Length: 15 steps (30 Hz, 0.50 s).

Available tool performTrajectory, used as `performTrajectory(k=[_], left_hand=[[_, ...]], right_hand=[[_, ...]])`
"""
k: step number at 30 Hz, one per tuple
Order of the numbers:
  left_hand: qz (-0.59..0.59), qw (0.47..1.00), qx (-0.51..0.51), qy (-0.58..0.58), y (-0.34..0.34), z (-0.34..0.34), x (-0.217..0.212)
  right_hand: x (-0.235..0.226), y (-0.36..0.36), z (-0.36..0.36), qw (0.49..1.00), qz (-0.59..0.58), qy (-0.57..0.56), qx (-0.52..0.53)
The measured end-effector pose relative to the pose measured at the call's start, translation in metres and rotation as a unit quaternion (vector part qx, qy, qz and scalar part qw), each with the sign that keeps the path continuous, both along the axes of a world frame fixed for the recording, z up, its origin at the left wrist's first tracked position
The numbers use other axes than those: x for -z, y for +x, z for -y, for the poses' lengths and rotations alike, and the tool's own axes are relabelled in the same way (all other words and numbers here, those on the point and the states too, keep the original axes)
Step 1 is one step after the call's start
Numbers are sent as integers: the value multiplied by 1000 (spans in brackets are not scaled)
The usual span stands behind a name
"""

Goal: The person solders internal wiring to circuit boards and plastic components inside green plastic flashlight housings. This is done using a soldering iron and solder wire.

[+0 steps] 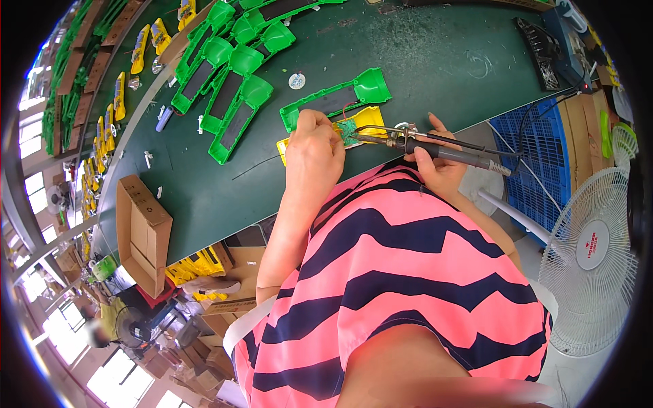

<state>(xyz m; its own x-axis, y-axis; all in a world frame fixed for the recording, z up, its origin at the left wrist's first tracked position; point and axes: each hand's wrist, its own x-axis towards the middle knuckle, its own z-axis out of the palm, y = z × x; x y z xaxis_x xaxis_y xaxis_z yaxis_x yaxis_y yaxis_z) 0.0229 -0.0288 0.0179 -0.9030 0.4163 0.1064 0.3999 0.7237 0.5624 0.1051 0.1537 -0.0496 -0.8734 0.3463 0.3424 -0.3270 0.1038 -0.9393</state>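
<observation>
My right hand point(441, 170) is wrapped round the handle of a soldering iron point(456, 154), which has a thin metal feed tube running alongside it. The iron's tip reaches a small green circuit board point(349, 129) lying in a yellow plastic housing point(373, 118). At the board's left side, my left hand point(313, 155) is closed in a pinch, its fingertips turned away; what they hold is hidden. Just beyond lies a green plastic shell point(371, 87) with a dark panel, and a red wire point(348, 107) runs between shell and board.
Several green shells point(235, 102) are piled at the far left, near a blue cylindrical cell point(164, 118). A cardboard box point(144, 231) stands at the table's left edge. A round white disc point(296, 81) lies on the green tabletop point(435, 54). To the right are a blue crate point(534, 153) and a fan point(592, 251).
</observation>
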Motion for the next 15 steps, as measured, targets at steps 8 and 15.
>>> performTrajectory(k=[8, 15], left_hand=[[-10, 1000, -6, 8, -1, -1, 3], [-16, 1000, -2, -1, -1, -1, 4]], right_hand=[[-1, -2, 3, 1000, 20, -21, -6], [0, -3, 1, 1000, -2, 0, -11]])
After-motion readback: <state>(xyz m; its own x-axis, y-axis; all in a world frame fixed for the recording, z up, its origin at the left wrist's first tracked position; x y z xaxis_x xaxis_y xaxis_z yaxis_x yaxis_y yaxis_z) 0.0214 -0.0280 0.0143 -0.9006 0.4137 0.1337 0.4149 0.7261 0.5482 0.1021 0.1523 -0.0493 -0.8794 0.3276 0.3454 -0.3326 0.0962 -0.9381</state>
